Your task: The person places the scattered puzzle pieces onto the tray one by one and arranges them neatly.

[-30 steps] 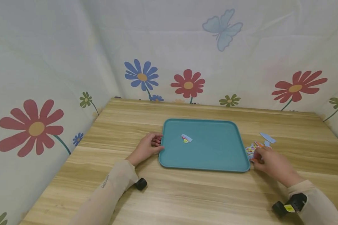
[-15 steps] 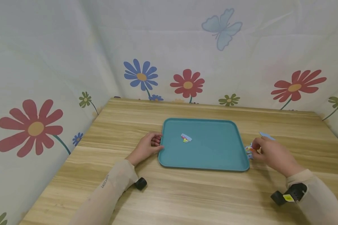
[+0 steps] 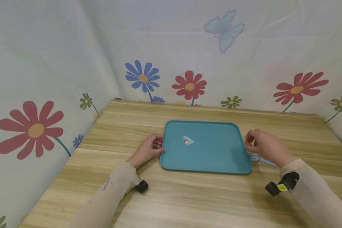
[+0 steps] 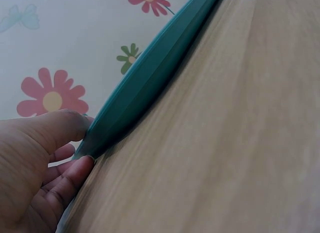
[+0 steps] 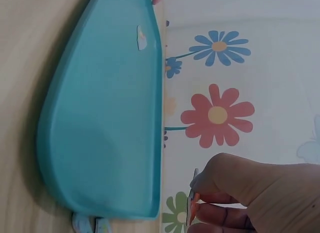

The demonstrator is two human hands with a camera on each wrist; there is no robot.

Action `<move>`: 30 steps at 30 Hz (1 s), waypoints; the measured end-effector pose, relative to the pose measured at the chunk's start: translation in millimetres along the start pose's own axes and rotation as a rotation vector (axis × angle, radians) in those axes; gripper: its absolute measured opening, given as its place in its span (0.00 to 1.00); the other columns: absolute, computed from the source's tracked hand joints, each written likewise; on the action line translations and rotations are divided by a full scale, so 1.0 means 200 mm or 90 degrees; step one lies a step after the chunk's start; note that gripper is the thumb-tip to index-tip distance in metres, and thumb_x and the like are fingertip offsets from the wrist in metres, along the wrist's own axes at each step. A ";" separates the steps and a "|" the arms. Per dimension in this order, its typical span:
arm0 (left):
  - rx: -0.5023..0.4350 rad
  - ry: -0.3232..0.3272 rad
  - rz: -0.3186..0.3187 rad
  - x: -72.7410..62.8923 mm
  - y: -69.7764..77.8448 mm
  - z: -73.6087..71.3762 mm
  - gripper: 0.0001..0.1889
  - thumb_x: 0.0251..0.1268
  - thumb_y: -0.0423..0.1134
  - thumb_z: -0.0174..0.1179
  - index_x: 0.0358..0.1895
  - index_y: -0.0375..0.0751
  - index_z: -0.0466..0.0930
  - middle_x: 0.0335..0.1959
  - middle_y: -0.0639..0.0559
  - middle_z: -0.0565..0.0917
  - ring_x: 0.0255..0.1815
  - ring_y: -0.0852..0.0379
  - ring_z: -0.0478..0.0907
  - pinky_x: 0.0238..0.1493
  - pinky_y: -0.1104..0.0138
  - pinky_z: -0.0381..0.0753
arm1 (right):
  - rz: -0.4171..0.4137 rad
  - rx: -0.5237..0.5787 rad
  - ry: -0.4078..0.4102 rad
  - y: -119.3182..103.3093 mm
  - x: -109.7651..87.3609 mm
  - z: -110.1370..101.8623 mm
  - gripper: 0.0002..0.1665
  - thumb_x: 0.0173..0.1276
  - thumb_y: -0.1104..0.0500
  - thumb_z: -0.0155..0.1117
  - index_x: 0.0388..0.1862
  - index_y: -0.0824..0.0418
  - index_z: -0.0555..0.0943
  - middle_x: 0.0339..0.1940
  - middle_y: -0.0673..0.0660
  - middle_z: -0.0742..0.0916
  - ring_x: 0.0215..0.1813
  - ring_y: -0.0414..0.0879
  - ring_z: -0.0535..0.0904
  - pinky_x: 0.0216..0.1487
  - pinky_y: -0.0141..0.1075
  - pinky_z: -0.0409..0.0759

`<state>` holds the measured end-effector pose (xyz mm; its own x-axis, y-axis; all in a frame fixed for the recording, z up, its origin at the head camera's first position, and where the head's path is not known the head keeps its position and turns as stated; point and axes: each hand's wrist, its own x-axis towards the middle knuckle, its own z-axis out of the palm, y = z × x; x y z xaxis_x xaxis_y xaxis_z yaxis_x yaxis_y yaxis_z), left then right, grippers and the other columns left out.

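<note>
A teal tray (image 3: pixel 211 158) lies on the wooden table with one small picture piece (image 3: pixel 188 140) on it, blue with yellow and pink print. My left hand (image 3: pixel 148 150) holds the tray's left edge, thumb and fingertips at the rim in the left wrist view. Just off the right rim, my right hand (image 3: pixel 266 145) pinches a thin cut piece of printed card (image 5: pixel 192 199) between thumb and fingers. It shows edge-on in the right wrist view, some orange visible. Below that hand, more picture pieces (image 3: pixel 254 158) lie against the tray's right side, partly hidden.
A light blue strip (image 3: pixel 268 162) lies beside the pieces, partly under the right hand in the head view. Behind the wooden table (image 3: pixel 188 196) hangs a white cloth (image 3: pixel 171 38) printed with flowers and a butterfly.
My right hand has lifted from the loose pieces and moved up and left to the tray's right rim, carrying one piece. The left hand and the tray piece have stayed put.
</note>
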<state>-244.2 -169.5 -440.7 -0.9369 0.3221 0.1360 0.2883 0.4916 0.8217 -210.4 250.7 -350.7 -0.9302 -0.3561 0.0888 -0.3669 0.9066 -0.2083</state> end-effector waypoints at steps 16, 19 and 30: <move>-0.001 0.007 -0.003 -0.01 0.00 0.00 0.25 0.58 0.30 0.67 0.59 0.28 0.71 0.45 0.39 0.78 0.43 0.52 0.78 0.45 0.70 0.83 | -0.052 0.030 0.027 -0.13 0.19 0.06 0.06 0.60 0.59 0.68 0.30 0.60 0.81 0.28 0.54 0.84 0.27 0.41 0.74 0.29 0.36 0.74; -0.005 0.007 -0.005 -0.01 0.00 0.01 0.25 0.57 0.30 0.67 0.58 0.28 0.72 0.45 0.39 0.78 0.43 0.53 0.78 0.45 0.70 0.83 | -0.054 0.028 0.029 -0.15 0.22 0.08 0.06 0.61 0.59 0.68 0.30 0.60 0.81 0.29 0.54 0.84 0.28 0.42 0.75 0.31 0.38 0.76; -0.007 0.007 -0.012 -0.01 0.01 0.00 0.25 0.57 0.29 0.67 0.59 0.29 0.72 0.46 0.39 0.77 0.43 0.53 0.77 0.45 0.71 0.82 | -0.067 0.042 0.056 -0.22 0.31 0.14 0.05 0.60 0.59 0.68 0.31 0.60 0.81 0.30 0.56 0.85 0.28 0.44 0.75 0.32 0.40 0.77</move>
<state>-242.0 -168.0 -439.2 -0.9440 0.3047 0.1268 0.2691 0.4883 0.8302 -251.2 182.5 -363.0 -0.8833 -0.4250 0.1980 -0.4652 0.8470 -0.2571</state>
